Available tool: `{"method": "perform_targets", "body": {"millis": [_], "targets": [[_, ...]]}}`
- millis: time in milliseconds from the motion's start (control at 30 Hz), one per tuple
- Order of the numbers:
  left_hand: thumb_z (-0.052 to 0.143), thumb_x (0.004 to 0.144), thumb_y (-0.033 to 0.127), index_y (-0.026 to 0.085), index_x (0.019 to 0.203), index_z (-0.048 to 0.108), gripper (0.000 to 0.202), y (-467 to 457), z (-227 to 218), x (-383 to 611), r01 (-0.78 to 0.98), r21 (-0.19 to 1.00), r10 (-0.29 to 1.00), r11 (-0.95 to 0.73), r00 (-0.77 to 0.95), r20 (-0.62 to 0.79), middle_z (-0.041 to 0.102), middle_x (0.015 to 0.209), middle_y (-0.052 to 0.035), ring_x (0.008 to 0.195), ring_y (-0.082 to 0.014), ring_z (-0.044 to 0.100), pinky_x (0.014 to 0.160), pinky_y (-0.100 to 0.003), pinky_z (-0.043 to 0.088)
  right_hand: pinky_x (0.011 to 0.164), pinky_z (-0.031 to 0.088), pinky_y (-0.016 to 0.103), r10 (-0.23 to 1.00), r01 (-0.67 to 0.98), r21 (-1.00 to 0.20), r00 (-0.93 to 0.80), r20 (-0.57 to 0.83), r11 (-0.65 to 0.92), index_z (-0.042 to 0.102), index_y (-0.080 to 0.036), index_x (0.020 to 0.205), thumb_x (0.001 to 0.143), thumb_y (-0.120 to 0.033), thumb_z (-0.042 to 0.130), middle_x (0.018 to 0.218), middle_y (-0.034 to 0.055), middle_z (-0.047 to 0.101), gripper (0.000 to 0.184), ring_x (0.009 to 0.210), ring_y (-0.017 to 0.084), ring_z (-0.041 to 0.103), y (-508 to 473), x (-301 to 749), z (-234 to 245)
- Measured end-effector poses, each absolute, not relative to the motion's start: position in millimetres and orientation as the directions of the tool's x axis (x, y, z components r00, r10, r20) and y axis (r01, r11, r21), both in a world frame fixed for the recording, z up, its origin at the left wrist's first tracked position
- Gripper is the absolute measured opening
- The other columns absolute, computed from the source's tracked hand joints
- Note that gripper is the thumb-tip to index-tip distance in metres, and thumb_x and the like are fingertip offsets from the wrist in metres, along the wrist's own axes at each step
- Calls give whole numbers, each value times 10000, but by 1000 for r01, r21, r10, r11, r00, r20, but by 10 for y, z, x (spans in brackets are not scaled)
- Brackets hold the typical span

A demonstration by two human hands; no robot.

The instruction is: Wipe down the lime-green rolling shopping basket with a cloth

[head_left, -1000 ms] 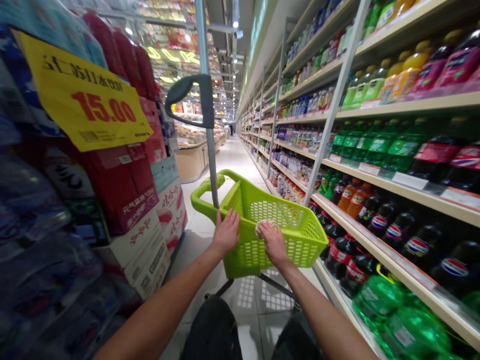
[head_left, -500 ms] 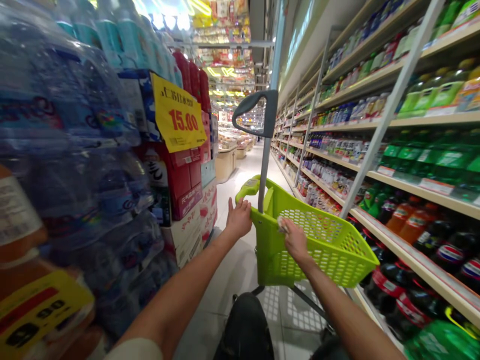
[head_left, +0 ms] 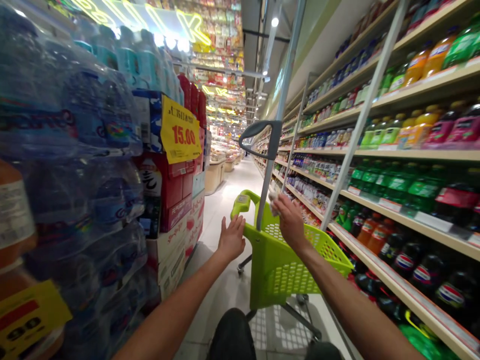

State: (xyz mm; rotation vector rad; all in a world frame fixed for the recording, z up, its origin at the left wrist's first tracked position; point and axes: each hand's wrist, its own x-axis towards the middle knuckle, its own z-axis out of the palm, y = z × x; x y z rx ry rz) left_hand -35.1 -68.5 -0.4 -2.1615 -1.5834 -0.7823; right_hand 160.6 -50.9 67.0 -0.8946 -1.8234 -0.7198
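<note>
A bright green plastic shopping cart (head_left: 277, 272) with perforated sides stands just in front of me. From its near side rises a grey pole (head_left: 266, 186) that carries a dark grey loop handle (head_left: 275, 140). My left hand (head_left: 231, 239) lies against the cart's left corner, thumb apart and fingers stretched out over the rim. To the right of the pole, my right hand (head_left: 290, 222) is raised over the basket. It pinches a crumpled white cloth or tissue (head_left: 274, 200); which of the two I cannot tell.
Wrapped water bottles (head_left: 71, 125) and drink cartons (head_left: 176, 192) are stacked at left, with a yellow price sign (head_left: 180, 131). Shelves of soft drinks (head_left: 412, 182) line the right side. The pale floor (head_left: 236, 182) runs ahead between them. My knee (head_left: 231, 335) shows below.
My right hand has lifted the white wad from the cart's near rim to above the basket. My left hand stays at the corner. The cart sits lower and further left in view.
</note>
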Motion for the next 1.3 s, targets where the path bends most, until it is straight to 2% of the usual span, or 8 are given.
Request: {"method": "perform_targets", "body": {"millis": [67, 167, 333, 467, 667, 867, 1067, 1300], "targets": [[426, 725, 211, 145, 1265, 374, 547, -703, -20, -313, 937, 24, 734, -348, 256, 629, 383, 1347, -80, 1262, -243, 285, 1042, -551, 85, 1042, 202, 413, 100, 802, 213, -320, 942, 558, 528, -227, 1128, 875, -140, 331, 1287, 36, 465, 332, 1254, 158, 316, -463, 1418, 1275], [421, 724, 196, 151, 1267, 375, 547, -742, -35, -283, 928, 13, 707, -371, 274, 652, 392, 1341, -82, 1252, -249, 304, 1035, -562, 86, 1064, 128, 446, 75, 773, 361, -463, 883, 522, 516, -220, 1145, 866, -126, 356, 1309, 42, 441, 335, 1291, 170, 238, -343, 1287, 1700], [423, 713, 155, 174, 1237, 419, 525, -814, -29, -250, 907, 25, 671, -421, 294, 680, 447, 1302, -66, 1225, -247, 350, 1039, -559, 89, 1052, 185, 451, 147, 554, 631, -802, 578, 543, 499, -197, 1166, 822, -57, 387, 1322, 47, 424, 387, 1276, 196, 272, -333, 1563, 873], [447, 705, 160, 175, 1207, 452, 502, -832, -8, -224, 890, 39, 655, -455, 304, 692, 490, 1262, -74, 1204, -249, 379, 1048, -546, 80, 1060, 190, 428, 137, 428, 685, -889, 437, 590, 525, -224, 1131, 842, -121, 407, 1260, 21, 498, 329, 1224, 170, 366, -394, 1723, 459], [444, 701, 157, 149, 1284, 339, 592, -809, -41, -197, 900, 104, 699, -423, 251, 670, 341, 1369, -102, 1270, -244, 276, 1040, -564, 47, 1050, 140, 498, 233, 684, 507, -688, 687, 524, 472, -199, 1204, 832, -65, 382, 1320, 57, 420, 405, 1278, 215, 266, -340, 1664, 986], [452, 712, 177, 178, 1269, 365, 564, -814, -26, -167, 897, 112, 715, -428, 261, 648, 380, 1345, -99, 1254, -245, 308, 1039, -561, 55, 1006, 292, 418, 346, 633, 361, -718, 604, 685, 538, -261, 1123, 830, -76, 399, 1213, 23, 539, 373, 1196, 162, 409, -533, 1708, 214], [489, 741, 206, 219, 1184, 441, 446, -669, 105, -172, 900, 138, 750, -413, 251, 611, 468, 1282, -72, 1213, -222, 375, 1026, -545, 132, 955, 370, 394, 404, 756, 47, -400, 823, 653, 514, -185, 1159, 816, -86, 398, 1206, 92, 539, 375, 1141, 175, 470, -585, 1482, -289], [526, 748, 178, 236, 1072, 489, 331, -692, 75, -52, 897, 168, 724, -409, 207, 658, 546, 1198, -25, 1165, -176, 429, 965, -442, 253, 952, 388, 388, 451, 722, -157, -233, 861, 673, 492, -205, 1182, 793, -89, 362, 1195, 77, 546, 426, 1139, 183, 469, -702, 1445, -377]]}}
